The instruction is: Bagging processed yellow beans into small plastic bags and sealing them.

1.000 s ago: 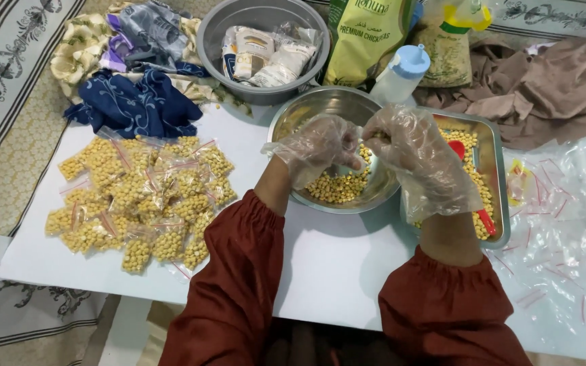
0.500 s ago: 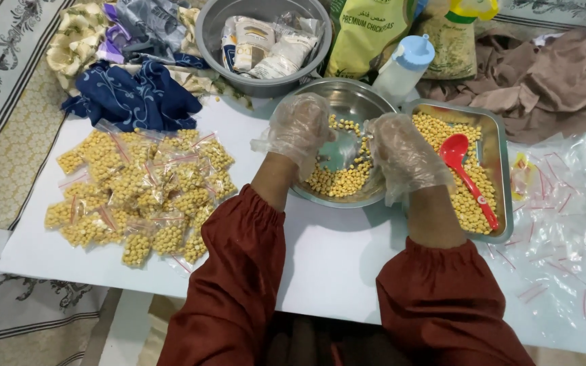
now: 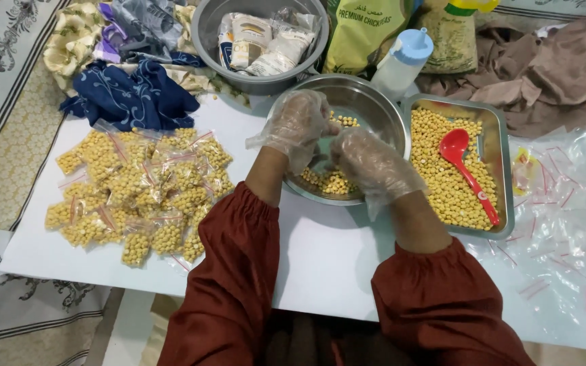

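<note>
Both my hands wear loose clear plastic gloves and dark red sleeves. My left hand (image 3: 298, 125) hovers over the near-left rim of a round steel bowl (image 3: 381, 112) that holds a shallow layer of chickpeas (image 3: 330, 181). Its fingers pinch what looks like a small clear bag (image 3: 323, 148). My right hand (image 3: 373, 166) is next to it over the bowl, fingers curled toward the bag; the glove hides what they hold.
A steel tray (image 3: 498, 176) of chickpeas with a red spoon (image 3: 466, 169) sits right of the bowl. Several filled small bags (image 3: 140, 190) lie at left. Behind are a grey basin (image 3: 205, 34), blue cloth (image 3: 130, 95), a bottle (image 3: 401, 61) and empty bags (image 3: 564, 224).
My right hand has moved left from above the tray to over the bowl. Both hands have dropped lower and come together.
</note>
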